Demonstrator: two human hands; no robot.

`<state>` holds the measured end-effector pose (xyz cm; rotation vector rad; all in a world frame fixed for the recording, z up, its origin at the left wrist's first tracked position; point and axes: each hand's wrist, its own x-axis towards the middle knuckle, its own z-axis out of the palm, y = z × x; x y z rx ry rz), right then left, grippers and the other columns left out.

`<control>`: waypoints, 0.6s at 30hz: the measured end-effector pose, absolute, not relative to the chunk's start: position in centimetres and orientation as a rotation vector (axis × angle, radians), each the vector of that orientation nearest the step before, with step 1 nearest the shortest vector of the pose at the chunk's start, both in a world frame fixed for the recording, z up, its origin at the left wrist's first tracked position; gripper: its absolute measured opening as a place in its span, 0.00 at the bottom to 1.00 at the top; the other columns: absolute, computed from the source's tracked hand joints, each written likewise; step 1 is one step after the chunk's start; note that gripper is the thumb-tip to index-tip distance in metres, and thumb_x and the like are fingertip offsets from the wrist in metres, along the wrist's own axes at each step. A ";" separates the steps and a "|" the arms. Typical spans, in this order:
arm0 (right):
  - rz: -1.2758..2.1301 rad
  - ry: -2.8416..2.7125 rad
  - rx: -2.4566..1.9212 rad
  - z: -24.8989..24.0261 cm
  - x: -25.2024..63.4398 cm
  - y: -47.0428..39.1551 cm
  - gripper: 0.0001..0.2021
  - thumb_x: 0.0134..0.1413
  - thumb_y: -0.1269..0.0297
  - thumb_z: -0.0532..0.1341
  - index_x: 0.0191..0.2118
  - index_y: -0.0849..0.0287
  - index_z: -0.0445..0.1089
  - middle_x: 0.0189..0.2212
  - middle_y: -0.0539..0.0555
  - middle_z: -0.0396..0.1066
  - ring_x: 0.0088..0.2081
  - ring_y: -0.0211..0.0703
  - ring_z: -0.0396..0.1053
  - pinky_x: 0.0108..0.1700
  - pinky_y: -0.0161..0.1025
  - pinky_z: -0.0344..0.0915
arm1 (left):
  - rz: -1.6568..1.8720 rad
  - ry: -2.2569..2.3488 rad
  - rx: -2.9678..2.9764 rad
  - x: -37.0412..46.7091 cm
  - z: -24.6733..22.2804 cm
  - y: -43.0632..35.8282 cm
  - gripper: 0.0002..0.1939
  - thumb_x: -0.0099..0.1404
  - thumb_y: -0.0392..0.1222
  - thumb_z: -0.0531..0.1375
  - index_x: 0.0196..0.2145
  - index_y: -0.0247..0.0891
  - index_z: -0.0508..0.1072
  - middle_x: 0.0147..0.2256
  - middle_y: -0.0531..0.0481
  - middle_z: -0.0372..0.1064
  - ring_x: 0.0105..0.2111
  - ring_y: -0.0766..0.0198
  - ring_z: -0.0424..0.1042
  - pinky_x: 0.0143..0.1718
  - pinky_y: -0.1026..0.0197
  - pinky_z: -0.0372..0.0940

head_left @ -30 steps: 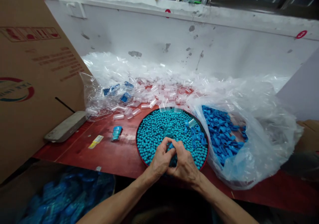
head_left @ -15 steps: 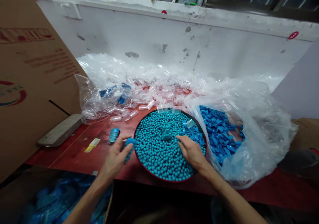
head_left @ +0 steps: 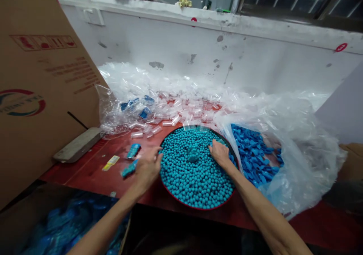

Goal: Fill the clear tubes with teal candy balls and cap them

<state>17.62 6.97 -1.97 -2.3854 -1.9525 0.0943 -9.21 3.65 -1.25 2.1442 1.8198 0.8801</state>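
your left hand [head_left: 148, 167], pinch narrowly parted, is at the left edge of the round, red-rimmed tray [head_left: 197, 209] of small teal beads [head_left: 195, 181], beside two short blue-and-teal containers [head_left: 129, 169]; your right hand [head_left: 220, 153], its hold impossible to tell, covers the tray's far right: touch lightly, lest beads scatter.

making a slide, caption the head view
Left hand and right hand at a round tray of turquoise beads, blue pieces in a bag alongside.

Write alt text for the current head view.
A person's right hand is over the right side of a round tray of turquoise beads, the left hand beside two small blue containers on a red table. A plastic bag of blue parts lies right, clear tubes behind.
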 end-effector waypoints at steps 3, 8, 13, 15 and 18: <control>0.097 -2.024 -2.297 -1.8 18.1 5.7 0.15 0.55 0.60 0.50 0.46 0.61 0.61 0.37 0.60 0.70 0.40 0.46 0.68 0.38 0.37 0.60 | 0.692 1.568 2.150 -4.3 -1.6 3.9 0.15 0.59 0.45 0.51 0.43 0.39 0.64 0.35 0.48 0.68 0.34 0.61 0.67 0.36 0.62 0.60; 0.120 -2.303 -1.971 -2.5 18.2 2.4 0.14 0.56 0.65 0.48 0.46 0.59 0.63 0.37 0.57 0.69 0.41 0.43 0.66 0.41 0.36 0.59 | 0.580 1.443 2.206 -0.5 -3.1 4.2 0.13 0.56 0.42 0.55 0.41 0.42 0.64 0.35 0.49 0.66 0.35 0.61 0.66 0.36 0.62 0.58; 0.228 -2.303 -1.869 -3.0 18.0 1.3 0.17 0.56 0.70 0.46 0.50 0.62 0.59 0.38 0.59 0.69 0.40 0.44 0.66 0.41 0.37 0.60 | 0.546 1.460 2.274 -0.2 -3.2 4.4 0.11 0.57 0.44 0.53 0.38 0.43 0.67 0.32 0.50 0.62 0.32 0.61 0.65 0.33 0.62 0.57; 0.332 -2.169 -1.808 -2.7 18.2 1.4 0.17 0.57 0.70 0.44 0.51 0.62 0.58 0.43 0.58 0.67 0.44 0.42 0.64 0.45 0.36 0.59 | 0.598 1.438 2.257 -0.3 -2.7 4.4 0.10 0.57 0.44 0.53 0.37 0.42 0.67 0.32 0.50 0.61 0.32 0.62 0.65 0.33 0.62 0.57; 0.412 -2.155 -1.780 -2.2 18.4 1.4 0.15 0.57 0.68 0.45 0.48 0.61 0.60 0.43 0.57 0.66 0.44 0.40 0.64 0.45 0.35 0.59 | 0.702 1.326 2.184 -0.6 -2.1 4.1 0.08 0.58 0.42 0.51 0.35 0.39 0.64 0.30 0.51 0.62 0.32 0.63 0.64 0.35 0.63 0.57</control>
